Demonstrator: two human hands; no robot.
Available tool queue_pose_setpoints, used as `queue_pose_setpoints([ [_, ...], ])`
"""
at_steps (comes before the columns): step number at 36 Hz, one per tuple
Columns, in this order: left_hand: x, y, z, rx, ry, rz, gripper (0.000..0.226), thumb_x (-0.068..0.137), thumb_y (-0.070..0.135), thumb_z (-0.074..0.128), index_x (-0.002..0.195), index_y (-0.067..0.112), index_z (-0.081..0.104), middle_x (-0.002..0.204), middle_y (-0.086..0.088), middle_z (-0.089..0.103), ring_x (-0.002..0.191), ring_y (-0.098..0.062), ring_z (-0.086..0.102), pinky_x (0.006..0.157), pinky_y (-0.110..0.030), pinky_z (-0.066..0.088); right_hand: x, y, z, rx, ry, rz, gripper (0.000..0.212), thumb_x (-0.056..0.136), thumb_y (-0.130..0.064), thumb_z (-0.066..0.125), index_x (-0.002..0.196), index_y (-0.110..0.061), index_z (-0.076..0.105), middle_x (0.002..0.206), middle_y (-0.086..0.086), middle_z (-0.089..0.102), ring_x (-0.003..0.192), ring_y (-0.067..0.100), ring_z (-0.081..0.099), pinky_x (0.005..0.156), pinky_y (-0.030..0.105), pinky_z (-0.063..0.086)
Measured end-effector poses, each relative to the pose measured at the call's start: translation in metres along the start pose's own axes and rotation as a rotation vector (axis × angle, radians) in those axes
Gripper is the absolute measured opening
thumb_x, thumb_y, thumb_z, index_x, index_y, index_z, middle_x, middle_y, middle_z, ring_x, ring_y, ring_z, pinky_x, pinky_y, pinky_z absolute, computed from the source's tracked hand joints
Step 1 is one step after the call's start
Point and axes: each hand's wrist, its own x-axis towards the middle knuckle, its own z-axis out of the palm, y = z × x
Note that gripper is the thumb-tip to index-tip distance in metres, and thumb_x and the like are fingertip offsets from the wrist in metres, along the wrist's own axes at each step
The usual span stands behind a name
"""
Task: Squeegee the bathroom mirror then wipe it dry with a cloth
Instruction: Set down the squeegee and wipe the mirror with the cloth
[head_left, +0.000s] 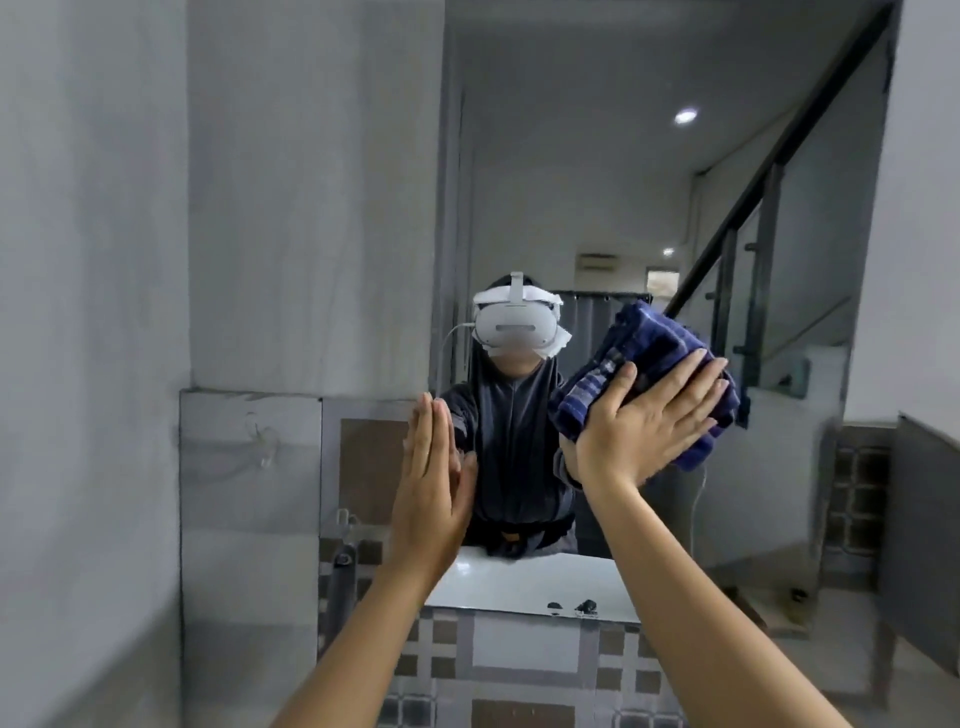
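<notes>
The large bathroom mirror (597, 171) fills the wall ahead and reflects a person in dark clothes wearing a white headset. My right hand (644, 421) presses a folded dark blue striped cloth (654, 343) flat against the glass at mid height, right of centre, palm on the cloth and fingers spread. My left hand (431, 483) rests flat and empty against the mirror's left edge, fingers straight and together, meeting its own reflection. A dark upright handle (340, 582), possibly the squeegee, stands low on the left; I cannot tell for sure.
A white ledge (519, 582) runs below the mirror with two small dark items (571, 607) on it. Grey and brown patterned tiles (519, 670) cover the wall beneath. A plain grey wall (93, 312) is on the left. A staircase rail appears in the reflection.
</notes>
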Motion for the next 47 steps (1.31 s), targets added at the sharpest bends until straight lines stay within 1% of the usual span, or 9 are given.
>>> queue_pose_setpoints([
  [4,-0.008,-0.003,0.002,0.033,-0.026,-0.012,0.064,0.100,0.031,0.035,0.147,0.020,-0.008,0.155,0.007,-0.015,0.142,-0.009,-0.013,0.118,-0.040,0.005,-0.016,-0.030,0.016,-0.038,-0.069,-0.189,0.064,0.096,-0.039,0.036,0.148,-0.013,0.011,0.158,0.007,0.008,0.145,0.023,0.003,0.115,0.034,-0.010],
  [10,-0.015,-0.011,0.003,0.027,-0.016,-0.014,0.064,0.098,0.028,0.040,0.148,0.016,0.002,0.157,-0.001,-0.001,0.144,-0.010,-0.006,0.117,-0.045,0.016,-0.024,-0.062,0.030,-0.116,-0.178,-0.554,0.061,0.097,-0.040,0.031,0.148,-0.013,0.014,0.157,0.008,0.011,0.145,0.025,0.005,0.116,0.038,-0.006],
  [15,-0.019,-0.017,0.002,0.059,0.004,0.006,0.069,0.096,0.027,0.046,0.147,0.019,0.001,0.156,0.002,-0.001,0.144,-0.011,-0.003,0.114,-0.020,0.010,-0.010,-0.062,0.026,-0.204,-0.294,-0.936,0.057,0.098,-0.037,0.030,0.148,-0.013,0.017,0.156,0.010,0.015,0.145,0.027,0.010,0.116,0.040,-0.001],
  [19,-0.019,-0.017,0.005,0.070,0.000,-0.005,0.066,0.097,0.028,0.043,0.148,0.016,0.003,0.156,0.000,0.000,0.144,-0.015,-0.002,0.116,-0.041,0.018,0.014,-0.049,0.014,-0.339,-0.419,-1.324,0.058,0.098,-0.042,0.029,0.148,-0.014,0.019,0.156,0.008,0.017,0.145,0.025,0.012,0.118,0.039,0.003],
  [24,-0.020,-0.015,0.005,0.083,-0.024,-0.015,0.063,0.096,0.041,0.027,0.147,0.021,-0.003,0.157,0.003,-0.004,0.143,-0.011,-0.008,0.117,-0.037,0.008,0.048,-0.024,-0.005,-0.479,-0.495,-1.553,0.061,0.098,-0.049,0.023,0.149,-0.016,0.015,0.157,0.006,0.015,0.145,0.022,0.011,0.119,0.040,0.008],
  [34,-0.019,-0.010,0.008,0.149,-0.001,-0.039,0.063,0.096,0.039,0.025,0.147,0.017,-0.005,0.155,0.007,-0.011,0.142,-0.006,-0.012,0.110,-0.010,-0.009,0.094,0.054,-0.054,-0.493,-0.422,-1.251,0.064,0.097,-0.049,0.029,0.149,-0.015,0.012,0.156,0.005,0.008,0.145,0.019,0.005,0.119,0.038,0.004],
  [39,-0.018,-0.014,0.008,0.176,0.001,-0.028,0.064,0.095,0.042,0.025,0.146,0.021,-0.007,0.154,0.008,-0.011,0.142,-0.007,-0.011,0.109,-0.009,-0.007,0.106,0.099,-0.070,-0.418,-0.329,-0.987,0.062,0.096,-0.043,0.031,0.148,-0.013,0.015,0.156,0.008,0.013,0.145,0.021,0.008,0.119,0.037,0.003],
  [43,-0.018,-0.017,0.009,0.197,0.001,-0.013,0.065,0.095,0.042,0.024,0.147,0.019,-0.006,0.155,0.005,-0.009,0.143,-0.008,-0.010,0.114,-0.020,-0.001,0.100,0.130,-0.074,-0.304,-0.249,-0.755,0.062,0.095,-0.040,0.033,0.148,-0.011,0.015,0.155,0.008,0.011,0.145,0.022,0.007,0.119,0.037,0.003],
  [47,-0.019,-0.018,0.008,0.225,-0.010,-0.019,0.066,0.094,0.047,0.020,0.146,0.019,-0.009,0.155,0.005,-0.010,0.142,-0.008,-0.010,0.114,-0.022,0.001,0.076,0.139,-0.069,-0.117,-0.171,-0.471,0.064,0.094,-0.040,0.034,0.147,-0.007,0.017,0.156,0.013,0.014,0.144,0.025,0.006,0.117,0.029,-0.007],
])
